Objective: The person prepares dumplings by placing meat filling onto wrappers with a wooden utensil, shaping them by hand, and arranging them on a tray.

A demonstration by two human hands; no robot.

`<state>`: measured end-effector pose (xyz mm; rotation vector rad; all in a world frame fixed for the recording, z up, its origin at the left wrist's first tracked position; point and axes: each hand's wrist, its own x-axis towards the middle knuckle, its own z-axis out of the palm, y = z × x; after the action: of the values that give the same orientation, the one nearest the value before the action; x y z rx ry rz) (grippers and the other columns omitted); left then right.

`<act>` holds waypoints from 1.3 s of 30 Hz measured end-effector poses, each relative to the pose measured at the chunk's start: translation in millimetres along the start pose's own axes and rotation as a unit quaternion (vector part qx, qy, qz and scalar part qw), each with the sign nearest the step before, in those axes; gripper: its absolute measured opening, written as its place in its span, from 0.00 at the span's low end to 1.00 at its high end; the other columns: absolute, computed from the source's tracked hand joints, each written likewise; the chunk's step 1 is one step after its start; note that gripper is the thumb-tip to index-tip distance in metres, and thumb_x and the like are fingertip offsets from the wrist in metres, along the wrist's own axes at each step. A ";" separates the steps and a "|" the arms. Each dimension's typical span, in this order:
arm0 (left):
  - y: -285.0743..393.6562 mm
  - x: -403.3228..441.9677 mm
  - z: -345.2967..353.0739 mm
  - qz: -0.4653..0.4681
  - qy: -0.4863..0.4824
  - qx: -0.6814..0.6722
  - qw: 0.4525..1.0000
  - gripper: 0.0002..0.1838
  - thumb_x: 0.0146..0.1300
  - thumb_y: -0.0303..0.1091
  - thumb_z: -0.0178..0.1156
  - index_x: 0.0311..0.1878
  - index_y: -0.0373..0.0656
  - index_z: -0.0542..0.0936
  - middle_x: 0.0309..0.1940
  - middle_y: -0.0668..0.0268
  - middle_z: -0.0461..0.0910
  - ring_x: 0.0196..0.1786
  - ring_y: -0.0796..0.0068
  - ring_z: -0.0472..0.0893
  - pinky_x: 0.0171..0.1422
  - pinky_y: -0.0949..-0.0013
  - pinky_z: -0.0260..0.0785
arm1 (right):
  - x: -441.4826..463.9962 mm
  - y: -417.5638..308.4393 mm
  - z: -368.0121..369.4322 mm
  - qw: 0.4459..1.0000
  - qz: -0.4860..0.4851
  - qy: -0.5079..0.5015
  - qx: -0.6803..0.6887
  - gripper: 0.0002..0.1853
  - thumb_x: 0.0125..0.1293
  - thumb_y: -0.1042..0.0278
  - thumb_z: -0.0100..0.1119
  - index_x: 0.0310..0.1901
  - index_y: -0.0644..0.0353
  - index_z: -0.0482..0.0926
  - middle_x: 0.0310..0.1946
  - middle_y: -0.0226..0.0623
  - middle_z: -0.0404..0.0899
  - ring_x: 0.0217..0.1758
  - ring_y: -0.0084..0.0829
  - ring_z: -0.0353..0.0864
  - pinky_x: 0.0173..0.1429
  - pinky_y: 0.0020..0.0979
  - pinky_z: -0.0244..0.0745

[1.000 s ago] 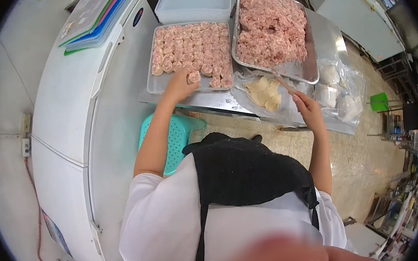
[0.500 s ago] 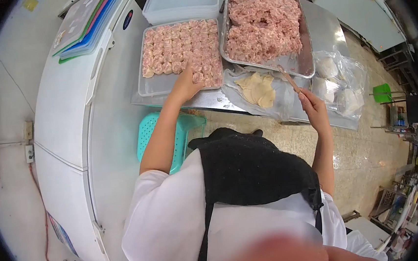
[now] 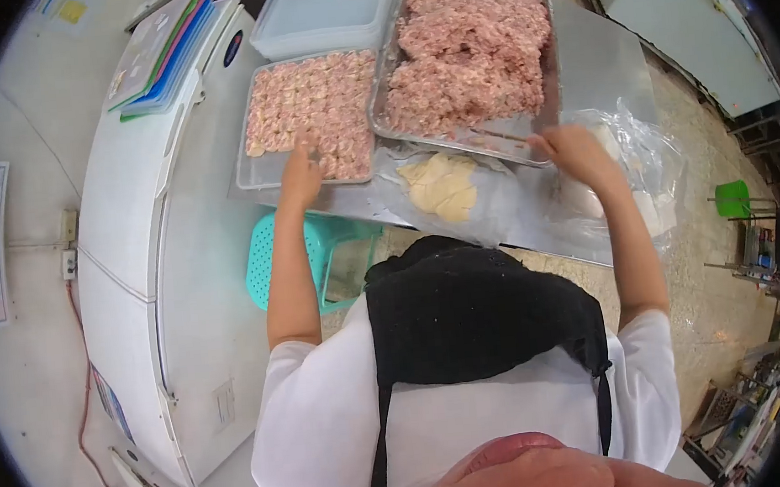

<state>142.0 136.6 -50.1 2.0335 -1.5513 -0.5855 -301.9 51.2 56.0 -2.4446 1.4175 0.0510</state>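
Note:
My left hand (image 3: 300, 177) reaches over the near edge of a clear plastic tray (image 3: 261, 173) filled with rows of small meat dumplings (image 3: 315, 103). Its index finger is stretched out and touches the dumplings at the front of the rows; no held item shows. In my right hand (image 3: 575, 151) is the handle of a thin, flat spatula (image 3: 502, 134), its blade low in a large metal pan (image 3: 534, 152) of pink ground meat filling (image 3: 475, 44). Pale round dough wrappers (image 3: 441, 187) lie in a loose pile on plastic between my hands.
Stacked clear trays (image 3: 322, 15) stand behind the dumplings. Plastic bags (image 3: 650, 168) with white contents lie at right on the metal table (image 3: 600, 62). A turquoise stool (image 3: 303, 250) stands below. At left, a white refrigerator (image 3: 151, 171) bears colored sheets (image 3: 169, 50).
My right hand has moved up and inward, bringing the spatula into the pan's near side. My left hand has shifted slightly left along the dumplings. The whole view has turned a little.

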 end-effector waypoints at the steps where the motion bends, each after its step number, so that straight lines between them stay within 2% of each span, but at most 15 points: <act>1: -0.3 3.6 4.3 -0.006 0.009 0.014 1.000 0.42 0.55 0.22 0.50 0.75 0.46 0.52 0.64 0.46 0.69 0.63 0.46 0.72 0.63 0.54 0.66 | 12.0 14.5 -7.7 0.999 -0.006 0.010 -0.031 0.19 0.70 0.56 0.50 0.33 0.64 0.80 0.34 0.54 0.80 0.40 0.55 0.80 0.43 0.46 0.74; 4: 5.1 9.2 11.4 -0.038 0.001 0.004 0.999 0.42 0.54 0.24 0.50 0.76 0.47 0.51 0.62 0.45 0.71 0.60 0.44 0.73 0.61 0.52 0.66 | 52.5 46.9 -12.3 0.984 -0.013 0.101 -0.145 0.11 0.62 0.65 0.53 0.30 0.62 0.80 0.32 0.51 0.81 0.38 0.53 0.82 0.42 0.48 0.77; 6: 22.3 2.0 17.6 -0.066 0.003 0.019 0.998 0.41 0.55 0.25 0.51 0.75 0.47 0.53 0.60 0.45 0.72 0.59 0.44 0.74 0.61 0.50 0.66 | 73.6 63.6 30.0 0.949 -0.151 0.250 -0.116 0.08 0.58 0.68 0.54 0.29 0.59 0.83 0.27 0.46 0.83 0.33 0.46 0.84 0.36 0.43 0.79; 8: 57.2 -11.0 17.5 -0.093 0.023 0.073 0.993 0.38 0.57 0.25 0.51 0.74 0.48 0.57 0.59 0.44 0.73 0.59 0.44 0.74 0.61 0.49 0.66 | 67.6 41.5 52.2 0.964 -0.107 0.169 -0.177 0.08 0.57 0.68 0.55 0.26 0.59 0.84 0.26 0.45 0.83 0.33 0.43 0.86 0.34 0.42 0.79; 11: 63.9 -20.1 47.4 0.175 0.242 0.177 0.938 0.28 0.59 0.25 0.52 0.66 0.46 0.69 0.52 0.47 0.77 0.55 0.46 0.76 0.59 0.51 0.67 | 31.9 32.5 48.5 0.961 -0.196 0.049 -0.190 0.09 0.56 0.69 0.56 0.26 0.59 0.84 0.26 0.44 0.84 0.32 0.41 0.86 0.33 0.41 0.80; 14: 129.8 -40.7 68.8 0.182 0.145 0.070 0.970 0.15 0.61 0.26 0.52 0.52 0.43 0.78 0.46 0.51 0.79 0.51 0.49 0.77 0.56 0.54 0.69 | 21.0 35.9 14.1 0.961 -0.186 0.022 -0.203 0.08 0.55 0.68 0.57 0.27 0.59 0.85 0.26 0.44 0.84 0.31 0.42 0.86 0.32 0.40 0.79; 15: 138.8 -47.8 83.4 0.161 0.087 0.018 0.983 0.13 0.61 0.26 0.54 0.49 0.41 0.79 0.46 0.51 0.79 0.52 0.50 0.77 0.57 0.55 0.68 | 26.4 34.8 -3.2 0.983 -0.109 -0.003 -0.149 0.08 0.55 0.69 0.57 0.27 0.59 0.85 0.27 0.44 0.84 0.32 0.43 0.86 0.32 0.39 0.80; 18: 145.1 -51.1 133.3 0.169 -0.016 0.001 0.986 0.08 0.61 0.30 0.59 0.42 0.39 0.81 0.42 0.54 0.79 0.49 0.52 0.77 0.56 0.56 0.68 | 62.5 59.7 16.5 0.964 -0.188 0.133 -0.130 0.08 0.55 0.68 0.57 0.27 0.60 0.84 0.26 0.45 0.83 0.32 0.43 0.86 0.32 0.39 0.80; 21: 151.4 -46.6 169.4 0.224 0.065 0.035 0.972 0.08 0.60 0.32 0.61 0.39 0.39 0.81 0.37 0.56 0.80 0.43 0.51 0.77 0.52 0.56 0.69 | 52.5 39.4 57.6 0.953 -0.227 0.142 -0.141 0.08 0.54 0.68 0.57 0.25 0.60 0.84 0.24 0.44 0.83 0.31 0.43 0.86 0.31 0.40 0.79; 24: 150.2 -40.1 177.3 0.243 0.074 0.071 0.965 0.09 0.60 0.34 0.61 0.38 0.38 0.82 0.37 0.54 0.79 0.43 0.50 0.76 0.52 0.56 0.69 | 23.4 24.5 39.2 0.952 -0.248 0.068 -0.166 0.08 0.53 0.68 0.57 0.24 0.59 0.84 0.22 0.44 0.82 0.29 0.42 0.85 0.30 0.40 0.78; 27: 151.3 -44.4 171.0 0.205 0.052 -0.020 0.977 0.08 0.59 0.33 0.62 0.38 0.40 0.83 0.38 0.55 0.79 0.44 0.50 0.77 0.52 0.57 0.69 | 41.4 43.6 6.3 0.963 -0.210 0.078 -0.150 0.07 0.53 0.69 0.57 0.24 0.59 0.84 0.23 0.43 0.82 0.28 0.42 0.85 0.29 0.40 0.79; 30: 161.2 -57.9 150.3 0.112 0.054 -0.232 0.965 0.09 0.65 0.33 0.60 0.42 0.38 0.82 0.39 0.60 0.82 0.45 0.62 0.79 0.53 0.65 0.70 | 52.0 49.5 32.0 0.966 -0.190 0.105 -0.140 0.07 0.52 0.69 0.57 0.24 0.59 0.84 0.24 0.44 0.83 0.29 0.42 0.85 0.31 0.39 0.80; 33: 150.1 -59.5 145.0 -0.099 -0.011 -0.583 0.806 0.10 0.69 0.33 0.56 0.44 0.36 0.81 0.40 0.65 0.82 0.47 0.76 0.78 0.52 0.71 0.70 | 24.8 22.7 47.6 0.962 -0.215 0.061 -0.159 0.07 0.52 0.68 0.59 0.25 0.60 0.84 0.25 0.44 0.83 0.30 0.43 0.86 0.32 0.40 0.80; 36: 144.5 -61.0 125.3 -0.061 -0.050 -0.436 0.897 0.11 0.71 0.32 0.55 0.47 0.34 0.80 0.42 0.69 0.80 0.48 0.83 0.75 0.52 0.73 0.69 | 31.0 30.4 9.7 0.973 -0.142 -0.012 -0.180 0.07 0.53 0.68 0.59 0.26 0.60 0.85 0.24 0.44 0.83 0.30 0.43 0.86 0.33 0.41 0.80; 39: 133.8 -56.1 116.8 -0.079 -0.088 -0.541 0.833 0.10 0.68 0.32 0.58 0.47 0.35 0.81 0.41 0.67 0.80 0.46 0.78 0.78 0.54 0.73 0.69 | 26.9 20.6 8.0 0.980 -0.097 -0.025 -0.173 0.08 0.54 0.67 0.58 0.28 0.60 0.85 0.26 0.45 0.83 0.32 0.43 0.86 0.35 0.42 0.80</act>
<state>-44.0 146.0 -54.7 1.2112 -0.7637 -1.3602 -304.7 21.4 38.2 -2.8282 1.2258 0.3373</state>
